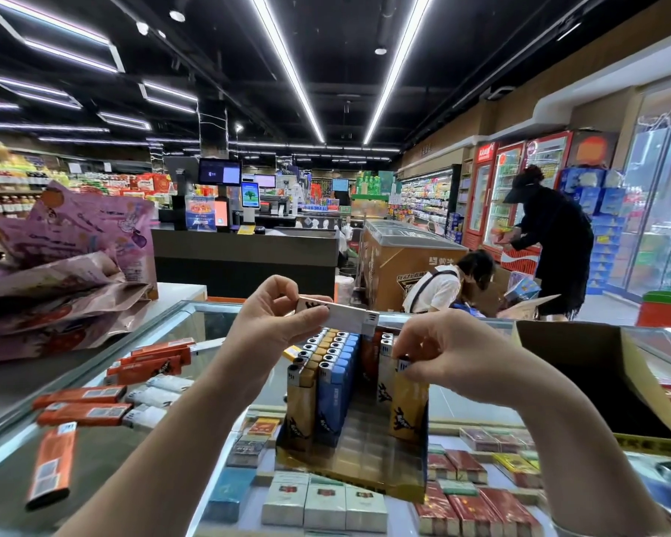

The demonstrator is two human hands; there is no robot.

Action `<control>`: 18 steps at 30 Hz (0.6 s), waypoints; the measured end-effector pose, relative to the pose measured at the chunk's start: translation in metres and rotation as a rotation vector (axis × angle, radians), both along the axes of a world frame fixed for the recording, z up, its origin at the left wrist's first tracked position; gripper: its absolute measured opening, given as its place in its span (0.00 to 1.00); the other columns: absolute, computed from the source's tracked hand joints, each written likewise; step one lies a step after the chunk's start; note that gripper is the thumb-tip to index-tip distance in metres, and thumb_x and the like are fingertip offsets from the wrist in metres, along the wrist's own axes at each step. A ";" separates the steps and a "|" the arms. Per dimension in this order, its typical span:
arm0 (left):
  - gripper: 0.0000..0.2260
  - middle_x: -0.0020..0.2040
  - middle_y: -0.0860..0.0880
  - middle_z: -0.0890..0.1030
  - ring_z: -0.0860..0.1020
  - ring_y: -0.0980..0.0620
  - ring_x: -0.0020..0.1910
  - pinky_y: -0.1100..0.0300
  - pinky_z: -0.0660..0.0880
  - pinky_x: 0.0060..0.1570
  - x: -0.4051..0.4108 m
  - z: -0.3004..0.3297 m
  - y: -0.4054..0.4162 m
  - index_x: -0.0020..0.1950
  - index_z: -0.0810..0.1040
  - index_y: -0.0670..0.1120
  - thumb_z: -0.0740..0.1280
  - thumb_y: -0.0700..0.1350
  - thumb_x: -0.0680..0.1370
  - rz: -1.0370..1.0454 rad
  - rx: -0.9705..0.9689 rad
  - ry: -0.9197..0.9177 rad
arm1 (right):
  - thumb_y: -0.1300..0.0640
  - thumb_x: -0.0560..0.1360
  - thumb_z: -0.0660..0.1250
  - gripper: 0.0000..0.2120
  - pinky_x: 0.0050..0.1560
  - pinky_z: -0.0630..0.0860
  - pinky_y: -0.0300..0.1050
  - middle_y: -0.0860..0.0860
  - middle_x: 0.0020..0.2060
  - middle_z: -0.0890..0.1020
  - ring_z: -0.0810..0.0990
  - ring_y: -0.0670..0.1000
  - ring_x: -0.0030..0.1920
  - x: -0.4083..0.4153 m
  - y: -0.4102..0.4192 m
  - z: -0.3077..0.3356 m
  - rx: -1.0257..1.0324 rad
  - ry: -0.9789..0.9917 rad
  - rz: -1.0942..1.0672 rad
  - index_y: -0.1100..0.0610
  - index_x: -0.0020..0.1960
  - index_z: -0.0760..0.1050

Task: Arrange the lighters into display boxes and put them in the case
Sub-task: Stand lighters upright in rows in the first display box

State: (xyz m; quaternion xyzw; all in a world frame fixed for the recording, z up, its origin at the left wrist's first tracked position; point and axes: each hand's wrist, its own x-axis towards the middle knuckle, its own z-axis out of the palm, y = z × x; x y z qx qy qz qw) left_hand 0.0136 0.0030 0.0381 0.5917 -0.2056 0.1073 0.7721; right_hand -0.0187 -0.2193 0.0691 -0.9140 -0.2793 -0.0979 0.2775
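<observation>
A gold display box [369, 465] stands on the glass counter case [171, 323], with rows of gold and blue lighters [328, 366] upright along its left side. My left hand [272, 315] pinches a white lighter [341, 316] held sideways above the box. My right hand [446, 350] pinches the top of a gold lighter [405, 405] standing at the box's right side, beside a white one. Several loose orange lighters [82, 410] and white lighters [159, 397] lie on the glass to the left.
An open empty cardboard box [597, 381] sits at the right on the counter. Purple bags [66, 265] are piled at the left. Cigarette packs [326, 505] show under the glass. Two people are by the coolers at the far right.
</observation>
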 end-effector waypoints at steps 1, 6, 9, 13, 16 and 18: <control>0.16 0.39 0.46 0.84 0.83 0.50 0.41 0.62 0.79 0.37 0.000 0.000 0.000 0.42 0.69 0.46 0.73 0.40 0.61 0.004 -0.001 0.010 | 0.64 0.69 0.72 0.15 0.33 0.70 0.29 0.44 0.34 0.78 0.75 0.36 0.33 0.000 0.000 0.000 0.003 0.004 0.004 0.45 0.35 0.75; 0.20 0.41 0.48 0.85 0.83 0.51 0.42 0.63 0.78 0.37 0.000 0.000 0.000 0.51 0.75 0.47 0.73 0.42 0.61 0.020 0.000 0.054 | 0.66 0.69 0.71 0.14 0.30 0.69 0.28 0.43 0.29 0.75 0.74 0.35 0.30 -0.004 -0.001 0.002 -0.003 0.021 0.001 0.48 0.34 0.76; 0.16 0.43 0.47 0.85 0.83 0.50 0.43 0.63 0.78 0.37 -0.001 0.000 0.000 0.47 0.81 0.49 0.74 0.44 0.60 0.013 -0.010 0.057 | 0.66 0.69 0.70 0.12 0.30 0.70 0.31 0.44 0.30 0.75 0.74 0.37 0.30 -0.005 -0.001 0.003 -0.041 0.036 -0.017 0.50 0.35 0.77; 0.10 0.42 0.47 0.84 0.83 0.51 0.42 0.63 0.79 0.38 -0.004 0.001 -0.001 0.40 0.84 0.51 0.75 0.45 0.59 -0.010 -0.001 0.055 | 0.65 0.70 0.69 0.12 0.34 0.73 0.36 0.46 0.37 0.75 0.73 0.43 0.35 -0.002 0.004 -0.001 -0.168 0.049 -0.059 0.48 0.36 0.74; 0.09 0.41 0.47 0.84 0.83 0.50 0.40 0.63 0.78 0.37 -0.006 0.002 -0.001 0.37 0.84 0.51 0.75 0.45 0.58 -0.019 0.002 0.052 | 0.61 0.71 0.71 0.11 0.36 0.73 0.40 0.48 0.38 0.76 0.72 0.44 0.36 -0.002 0.001 0.000 -0.168 0.067 -0.050 0.47 0.37 0.75; 0.08 0.41 0.46 0.84 0.83 0.50 0.40 0.63 0.78 0.36 -0.007 0.002 -0.001 0.36 0.83 0.50 0.75 0.43 0.59 -0.015 -0.005 0.048 | 0.57 0.71 0.72 0.08 0.34 0.71 0.37 0.47 0.36 0.76 0.73 0.41 0.35 -0.003 0.000 0.002 -0.092 0.039 0.004 0.46 0.38 0.77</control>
